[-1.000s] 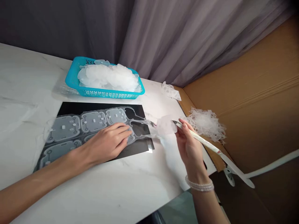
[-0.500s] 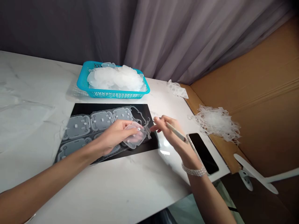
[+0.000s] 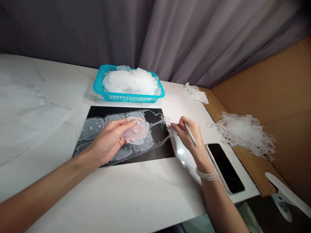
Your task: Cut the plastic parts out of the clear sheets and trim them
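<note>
My left hand (image 3: 109, 136) is closed on a translucent rounded plastic piece (image 3: 136, 131) with small raised nubs, held above the sheet. Beneath it, a clear sheet of similar moulded pieces (image 3: 92, 129) lies on a black mat (image 3: 155, 155). At the sheet's right end, the thin outline frame (image 3: 161, 141) has open gaps. My right hand (image 3: 188, 132) is closed around a slim pale pen-like tool (image 3: 190, 135), which lies across the palm. Its thumb and forefinger pinch together at the frame's right end; the exact grip there is blurred.
Behind the mat stands a blue basket (image 3: 131, 97) heaped with translucent pieces. A phone (image 3: 225, 168) lies right of my right hand, near a pile of clear scrap webbing (image 3: 245, 134). More scrap (image 3: 196, 94) lies at the back right. Clear sheets (image 3: 34, 113) spread at left.
My left hand has moved the loose piece away from the right end, over the sheet. My right hand now pinches the frame's end; it was at the piece's edge. The view has shifted slightly.
</note>
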### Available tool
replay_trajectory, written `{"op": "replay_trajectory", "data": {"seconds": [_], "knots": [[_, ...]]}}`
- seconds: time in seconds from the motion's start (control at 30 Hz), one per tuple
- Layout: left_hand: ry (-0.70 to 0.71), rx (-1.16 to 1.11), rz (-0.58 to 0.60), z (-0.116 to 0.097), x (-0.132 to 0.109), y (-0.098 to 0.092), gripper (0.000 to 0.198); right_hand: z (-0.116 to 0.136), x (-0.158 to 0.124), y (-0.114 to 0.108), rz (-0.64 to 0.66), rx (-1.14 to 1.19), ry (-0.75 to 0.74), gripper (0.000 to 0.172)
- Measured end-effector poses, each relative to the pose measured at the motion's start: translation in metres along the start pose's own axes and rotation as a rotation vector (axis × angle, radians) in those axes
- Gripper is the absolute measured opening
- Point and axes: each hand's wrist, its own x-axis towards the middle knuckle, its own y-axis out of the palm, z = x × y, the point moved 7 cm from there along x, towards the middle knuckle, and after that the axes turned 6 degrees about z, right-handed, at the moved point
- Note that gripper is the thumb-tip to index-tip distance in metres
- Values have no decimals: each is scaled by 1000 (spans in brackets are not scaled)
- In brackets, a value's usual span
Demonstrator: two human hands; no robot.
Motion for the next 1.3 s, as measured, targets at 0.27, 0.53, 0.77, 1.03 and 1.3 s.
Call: {"op": "replay_trajectory", "data": {"seconds": [0.27,0.53,0.77,1.03,1.3], "knots": [[-200,-323,28,17,-11,-6,36,22,-15,10,-62,382,40,42],[-303,-424,171,25,-19,1,53,32,-28,70,415,892,220,42],[-326,-436,240,29,-25,2,65,34,-30,77,456,901,258,49],[-358,-481,225,32,-27,4,60,29,-28,77,409,974,278,49],[-364,-465,237,32,-27,3,62,30,-29,76,412,1019,294,50]]}}
